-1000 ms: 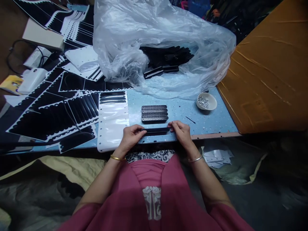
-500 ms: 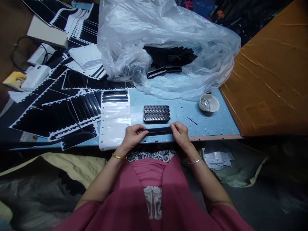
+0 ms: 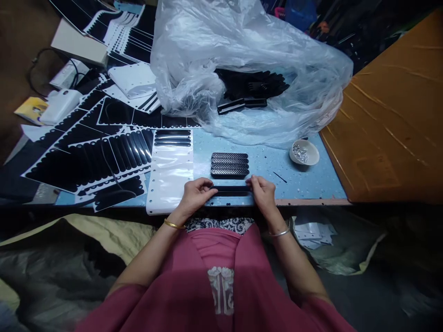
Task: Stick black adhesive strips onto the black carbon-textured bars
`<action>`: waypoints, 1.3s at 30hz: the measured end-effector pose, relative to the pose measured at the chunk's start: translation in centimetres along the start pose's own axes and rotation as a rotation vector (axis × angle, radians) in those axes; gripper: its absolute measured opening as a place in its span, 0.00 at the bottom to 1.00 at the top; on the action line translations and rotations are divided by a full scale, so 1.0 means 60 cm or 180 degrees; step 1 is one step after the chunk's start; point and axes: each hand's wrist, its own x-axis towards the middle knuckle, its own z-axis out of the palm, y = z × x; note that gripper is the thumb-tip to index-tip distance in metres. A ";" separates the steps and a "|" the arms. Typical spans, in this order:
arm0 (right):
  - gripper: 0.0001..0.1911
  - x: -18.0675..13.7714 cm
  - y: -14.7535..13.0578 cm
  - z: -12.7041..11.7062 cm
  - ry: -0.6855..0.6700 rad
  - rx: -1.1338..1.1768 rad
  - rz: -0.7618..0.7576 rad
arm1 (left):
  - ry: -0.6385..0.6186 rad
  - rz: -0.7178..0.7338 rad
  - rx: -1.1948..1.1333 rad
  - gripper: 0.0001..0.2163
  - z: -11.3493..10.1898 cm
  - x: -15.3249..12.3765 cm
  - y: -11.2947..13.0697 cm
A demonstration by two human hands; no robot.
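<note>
Since the earlier frame, the whole scene has slid a little to the right in the view. On the blue desk (image 3: 265, 163), the large plastic bag (image 3: 200, 50) lies at the back, and the white sheet (image 3: 170, 175) is near the left hand (image 3: 198, 193). In front of the patterned stack (image 3: 230, 164), on the person's side, is the black strip (image 3: 231, 188). The grip is narrow: the left hand and the right hand (image 3: 264, 191) pinch one end each. Both ends should, I think, be kept level with equal, light pressure, so it does not bend.
</note>
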 end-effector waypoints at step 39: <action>0.09 -0.038 -0.106 0.047 -0.0492 -0.0883 -0.2672 | 0.1386 0.2032 0.3362 0.10 -0.123 -0.124 -0.033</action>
